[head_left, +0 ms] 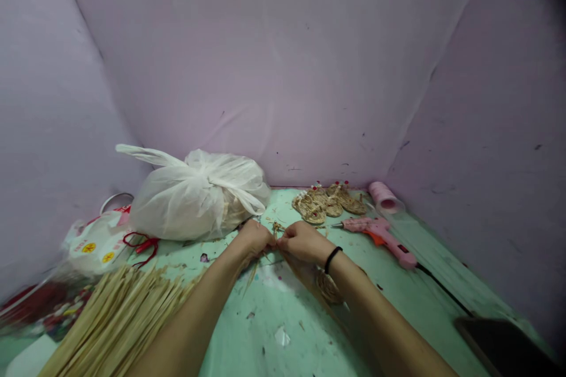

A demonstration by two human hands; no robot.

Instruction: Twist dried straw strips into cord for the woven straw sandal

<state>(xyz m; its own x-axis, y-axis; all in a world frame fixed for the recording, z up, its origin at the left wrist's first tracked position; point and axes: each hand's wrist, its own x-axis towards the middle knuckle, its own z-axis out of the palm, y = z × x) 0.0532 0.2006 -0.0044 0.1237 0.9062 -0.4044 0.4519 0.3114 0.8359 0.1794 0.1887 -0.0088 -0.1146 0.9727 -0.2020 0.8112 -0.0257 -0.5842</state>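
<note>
My left hand [256, 239] and my right hand [304, 241] meet at the middle of the green tabletop, fingers pinched together. Between them they grip a dried straw strip [294, 265], which trails from the fingertips down under my right forearm. A small twisted straw end [276, 227] sticks up just beyond my fingers. Partly hidden by my right forearm lies a braided straw piece [328, 287]. Past my right hand, several small braided straw slippers [327, 203] with red and white bits sit in a group. My right wrist wears a black band [332, 259].
A tied white plastic bag [194, 197] stands at the back left. A bundle of dried straw strips [119, 312], red cord [144, 246] and a printed bag [99, 246] are at left. On the right lie a pink glue gun [384, 235], a pink thread spool [385, 195] and a dark flat object [504, 347].
</note>
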